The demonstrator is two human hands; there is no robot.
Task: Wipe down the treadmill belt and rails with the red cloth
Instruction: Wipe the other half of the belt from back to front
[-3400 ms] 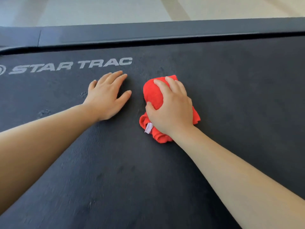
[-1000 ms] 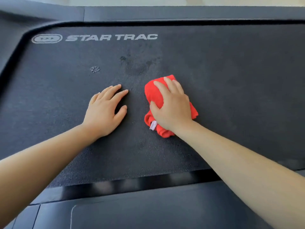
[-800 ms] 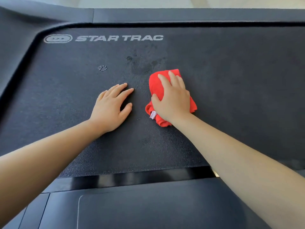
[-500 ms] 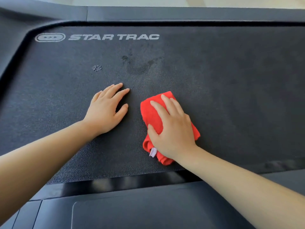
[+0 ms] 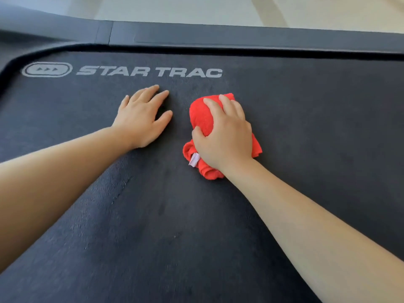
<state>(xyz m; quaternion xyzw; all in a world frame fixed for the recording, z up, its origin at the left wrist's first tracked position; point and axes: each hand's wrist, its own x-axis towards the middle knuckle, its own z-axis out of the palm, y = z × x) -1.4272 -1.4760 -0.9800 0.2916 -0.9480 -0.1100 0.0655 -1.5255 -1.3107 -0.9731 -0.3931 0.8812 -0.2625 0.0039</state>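
Note:
The dark treadmill belt (image 5: 306,119) fills most of the view, with white STAR TRAC lettering (image 5: 148,71) near its far edge. A bunched red cloth (image 5: 202,119) with a small white tag lies on the belt. My right hand (image 5: 225,136) lies on top of it, fingers curled over its far end and thumb pressing into its left side. My left hand (image 5: 142,119) rests flat on the belt just left of the cloth, fingers straight and pointing toward the lettering.
A dark grey side rail (image 5: 240,37) runs along the belt's far edge, with a seam at the left. The frame curves round the belt's far left corner (image 5: 13,60). Pale floor (image 5: 196,7) lies beyond the rail.
Both hands and the cloth have moved forward on the belt toward the lettering. The near rail has dropped out of view as the camera shifted forward.

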